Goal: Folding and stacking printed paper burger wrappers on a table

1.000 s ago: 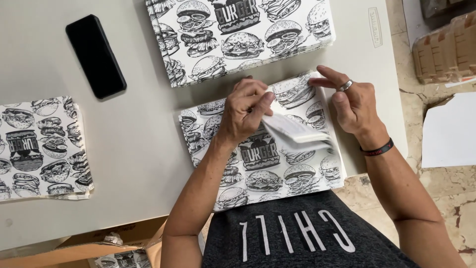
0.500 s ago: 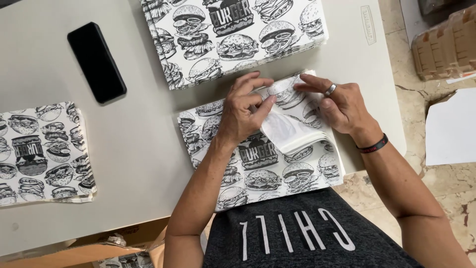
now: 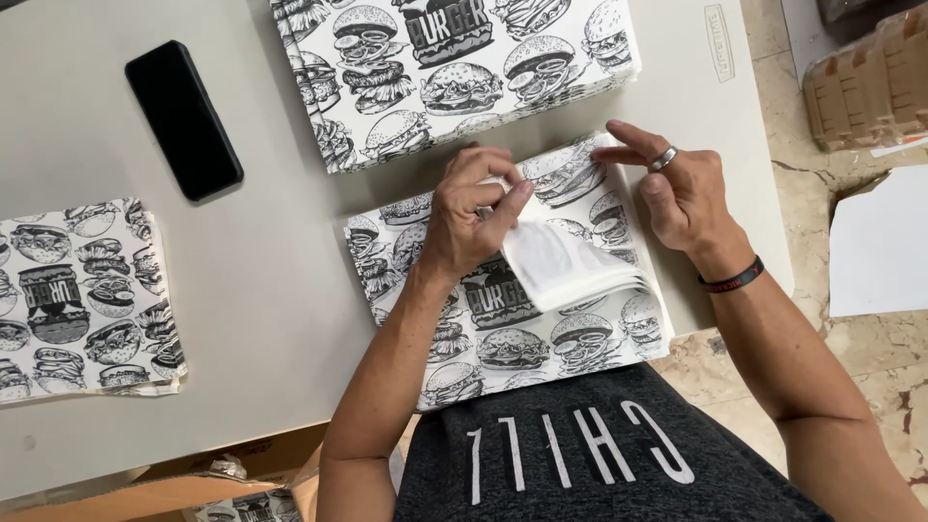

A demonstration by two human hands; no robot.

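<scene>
Dark grey printed shirt (image 3: 580,454), silver ring (image 3: 663,159), black wristband (image 3: 732,279).

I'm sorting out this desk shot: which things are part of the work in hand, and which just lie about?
In hand: left hand lifting a folded-back sheet; right hand on the near stack of burger-print paper.

Lying about: black phone; far stack; left stack; egg cartons.
</scene>
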